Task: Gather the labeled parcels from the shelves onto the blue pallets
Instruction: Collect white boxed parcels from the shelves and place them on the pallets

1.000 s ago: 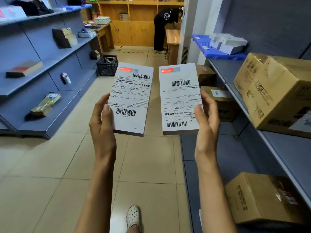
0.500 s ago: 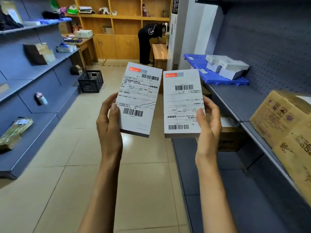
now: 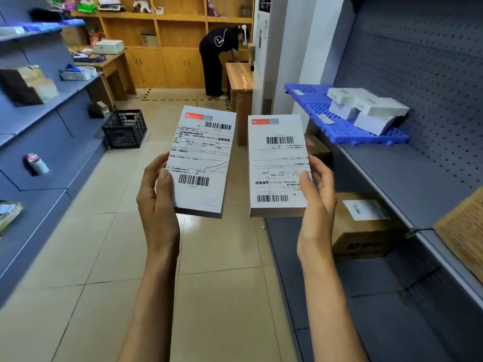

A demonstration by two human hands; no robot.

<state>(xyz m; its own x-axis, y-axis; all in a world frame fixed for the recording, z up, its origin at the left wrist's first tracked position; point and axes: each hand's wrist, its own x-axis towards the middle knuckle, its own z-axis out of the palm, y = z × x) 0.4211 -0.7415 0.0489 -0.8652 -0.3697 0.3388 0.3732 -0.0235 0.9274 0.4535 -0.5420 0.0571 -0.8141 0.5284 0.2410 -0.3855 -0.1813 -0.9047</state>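
My left hand (image 3: 159, 202) clamps a flat rectangular parcel with a creased white label (image 3: 202, 160); my right hand (image 3: 317, 194) clamps a matching smooth-labelled parcel (image 3: 278, 163). Both sit left of the ribbed blue plastic pallet (image 3: 313, 100), which carries white boxes (image 3: 366, 108).

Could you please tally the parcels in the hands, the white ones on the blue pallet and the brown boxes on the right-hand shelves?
Parcels in the hands: 2, one in the left hand and one in the right hand
White parcels on the blue pallet: 4
Brown boxes on the right shelves: 3
Total: 9
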